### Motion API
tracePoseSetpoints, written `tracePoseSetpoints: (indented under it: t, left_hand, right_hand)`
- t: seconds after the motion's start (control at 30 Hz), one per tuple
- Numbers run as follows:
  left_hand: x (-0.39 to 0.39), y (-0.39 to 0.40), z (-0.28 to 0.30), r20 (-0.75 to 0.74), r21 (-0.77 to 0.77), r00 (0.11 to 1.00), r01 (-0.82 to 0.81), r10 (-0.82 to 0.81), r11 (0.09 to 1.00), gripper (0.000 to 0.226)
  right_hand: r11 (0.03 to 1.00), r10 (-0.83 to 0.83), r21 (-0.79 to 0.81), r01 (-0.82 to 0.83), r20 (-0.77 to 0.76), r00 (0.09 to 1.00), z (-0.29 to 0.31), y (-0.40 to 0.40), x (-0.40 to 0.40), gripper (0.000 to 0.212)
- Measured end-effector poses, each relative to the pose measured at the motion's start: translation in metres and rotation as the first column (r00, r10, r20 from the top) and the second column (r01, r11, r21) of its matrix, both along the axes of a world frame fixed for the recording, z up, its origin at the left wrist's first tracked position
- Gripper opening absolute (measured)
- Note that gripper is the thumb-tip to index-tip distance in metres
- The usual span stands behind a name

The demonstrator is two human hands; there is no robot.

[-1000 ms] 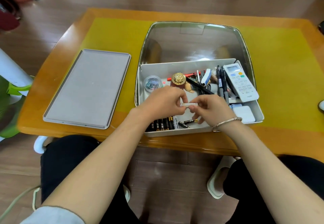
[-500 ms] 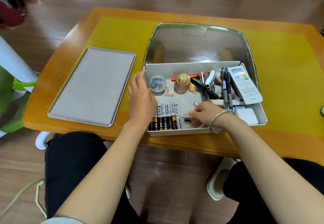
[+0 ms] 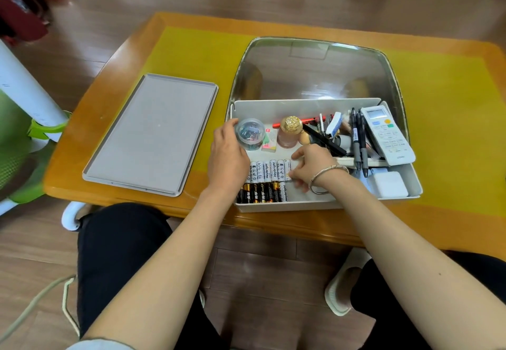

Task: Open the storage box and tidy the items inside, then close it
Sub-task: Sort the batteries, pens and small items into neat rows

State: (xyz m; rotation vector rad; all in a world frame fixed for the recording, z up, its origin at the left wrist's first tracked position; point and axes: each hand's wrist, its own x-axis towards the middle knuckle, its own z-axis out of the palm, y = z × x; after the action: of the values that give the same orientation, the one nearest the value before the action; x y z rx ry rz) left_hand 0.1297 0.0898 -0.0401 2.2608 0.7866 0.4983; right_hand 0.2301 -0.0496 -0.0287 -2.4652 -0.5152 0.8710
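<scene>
2 hands in storage box (image 3: 301,107): right hand (image 3: 312,167) pinching white battery (image 3: 287,169).

Single head view only; you have no second camera to cross-check. It looks forward and steeply down from above your lap. Wide-angle: table (image 3: 451,229) edges bow. Storage box (image 3: 323,204) sits near, centre-right of frame; your forearms enter from the bottom edge; floor fills the top.

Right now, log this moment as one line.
lid: off, beside box | left hand: grips clip jar | right hand: setting white battery into row | box: open
</scene>
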Motion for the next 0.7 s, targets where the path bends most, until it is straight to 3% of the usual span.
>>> tracePoseSetpoints:
  t: [0.2,0.33,0.47,0.7]
  left_hand:
    - [0.001,0.001,-0.003,0.016,-0.01,1.0,-0.005,0.005,1.0,0.051]
    - [0.001,0.002,-0.004,0.016,-0.016,1.0,-0.011,0.011,1.0,0.053]
    - [0.002,0.003,-0.005,0.015,-0.035,1.0,-0.021,0.021,0.999,0.055]
    - [0.002,0.003,-0.007,0.028,-0.047,0.999,-0.024,0.025,0.999,0.053]
  right_hand:
    - [0.998,-0.006,0.063,0.005,0.011,1.0,0.001,-0.007,0.002,0.038]
    - [0.996,-0.026,0.093,0.003,0.239,0.971,0.007,-0.016,0.014,0.022]
    - [0.996,0.085,-0.073,-0.059,0.43,0.899,0.008,-0.023,0.021,0.018]
    - [0.868,0.394,-0.478,-0.134,0.5,0.771,0.003,-0.015,0.014,0.026]
